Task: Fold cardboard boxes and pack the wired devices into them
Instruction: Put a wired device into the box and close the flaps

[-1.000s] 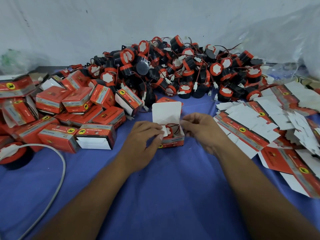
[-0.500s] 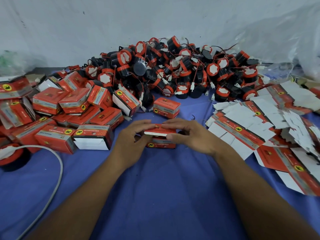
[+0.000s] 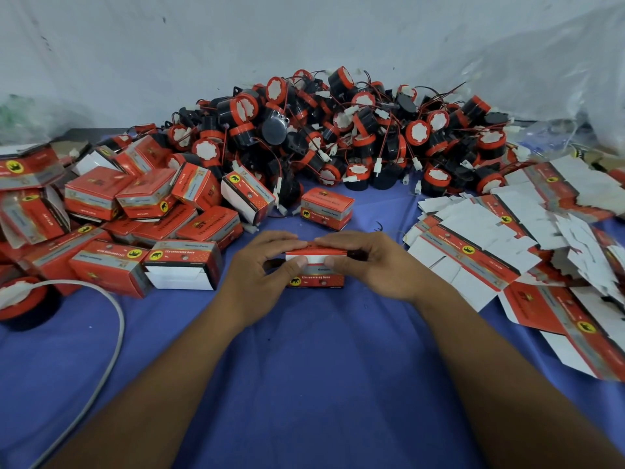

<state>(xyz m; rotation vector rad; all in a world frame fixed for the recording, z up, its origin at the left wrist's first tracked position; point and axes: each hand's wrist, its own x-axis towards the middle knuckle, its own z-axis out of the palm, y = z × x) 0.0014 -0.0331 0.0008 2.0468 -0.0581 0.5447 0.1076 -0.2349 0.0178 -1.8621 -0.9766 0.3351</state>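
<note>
At the centre of the frame, on the blue cloth [image 3: 304, 374], a small red cardboard box [image 3: 316, 281] is being held between the left hand [image 3: 263, 270] and the right hand [image 3: 372, 267]. The fingers of each hand are being curled over the lid from behind while both thumbs [image 3: 299, 264] are being pressed against the white tuck flap at the front, so the box is being pinched from two sides. Its base appears to be resting on the cloth. The lid is judged to be in the course of being tucked shut. Whether a device is inside cannot be told, since the interior is being hidden. The box is being judged light and thin-walled: stiff along its creases, easily dented on its panels, and glossy enough to slip under dry fingers. Hold is best being taken at the corners and edges, where the card is being braced by its folds, with pressure on the flap being applied gently and evenly. Across the upper centre the wired devices [image 3: 355, 137] are being seen heaped in a pile; they are being judged hard and heavier, with thin wires liable to snag. Flat box blanks [image 3: 490, 252] are lying at the right, closed boxes [image 3: 152, 204] at the left.
</note>
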